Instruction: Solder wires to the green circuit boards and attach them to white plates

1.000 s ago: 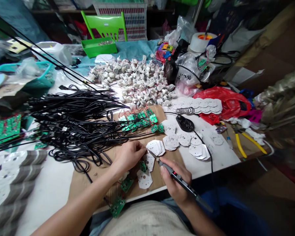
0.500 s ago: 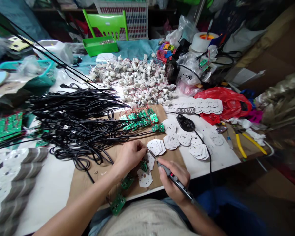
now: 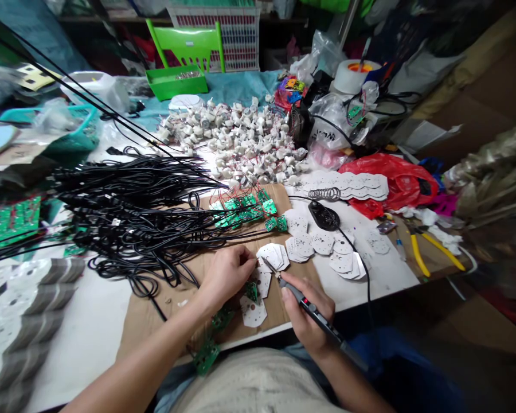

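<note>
In my right hand (image 3: 312,312) is a grey soldering iron (image 3: 307,307) with a small red light, held like a pen. Its tip lies over the white octagonal boards (image 3: 273,256) just right of my left fingers. My left hand (image 3: 232,267) is closed in a pinch above the cardboard; what the fingertips hold is too small to make out. Under and beside it are a white board (image 3: 253,311) with a hole in its middle, and a small green circuit board (image 3: 251,291). More green circuit boards (image 3: 206,357) hang near the table's front edge, partly behind my left forearm.
Black cables (image 3: 141,218) lie bundled at left, reaching green boards with red wires (image 3: 245,206). White motors (image 3: 245,137) are heaped behind. Rightward are a soldering iron stand (image 3: 324,215) with a coil, stacked white boards (image 3: 346,264), a red bag (image 3: 395,178) and yellow-handled pliers (image 3: 442,251).
My right hand and the soldering iron have shifted slightly to the right, and the tip has drawn away from my left fingertips. My left hand stays almost where it was.
</note>
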Demonstrator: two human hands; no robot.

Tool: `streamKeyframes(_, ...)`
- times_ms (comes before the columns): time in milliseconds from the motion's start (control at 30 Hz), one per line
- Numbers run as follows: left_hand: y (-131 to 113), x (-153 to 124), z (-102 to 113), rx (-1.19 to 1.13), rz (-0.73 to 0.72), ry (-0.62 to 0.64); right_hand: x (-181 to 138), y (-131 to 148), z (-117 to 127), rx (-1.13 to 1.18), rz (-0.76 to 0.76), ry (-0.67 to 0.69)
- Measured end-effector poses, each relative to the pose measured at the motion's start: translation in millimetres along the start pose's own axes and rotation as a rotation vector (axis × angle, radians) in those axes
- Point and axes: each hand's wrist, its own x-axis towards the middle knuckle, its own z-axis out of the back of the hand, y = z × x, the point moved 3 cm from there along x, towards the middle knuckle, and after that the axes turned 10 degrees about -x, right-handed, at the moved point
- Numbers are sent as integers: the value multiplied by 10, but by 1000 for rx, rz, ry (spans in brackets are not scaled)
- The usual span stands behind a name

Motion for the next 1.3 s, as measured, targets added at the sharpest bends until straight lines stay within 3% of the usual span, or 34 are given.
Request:
streamKeyframes(533,-10,-17,22,-21,-1,-8,-3,-25,-48,37,30,70)
streamKeyframes(833,-8,-77,112,-14,-95,-126,32,19,3,37,-19,37)
streamKeyframes(1300,34,-6,102,86,-55,-46,59,25,-71,41,-14,66)
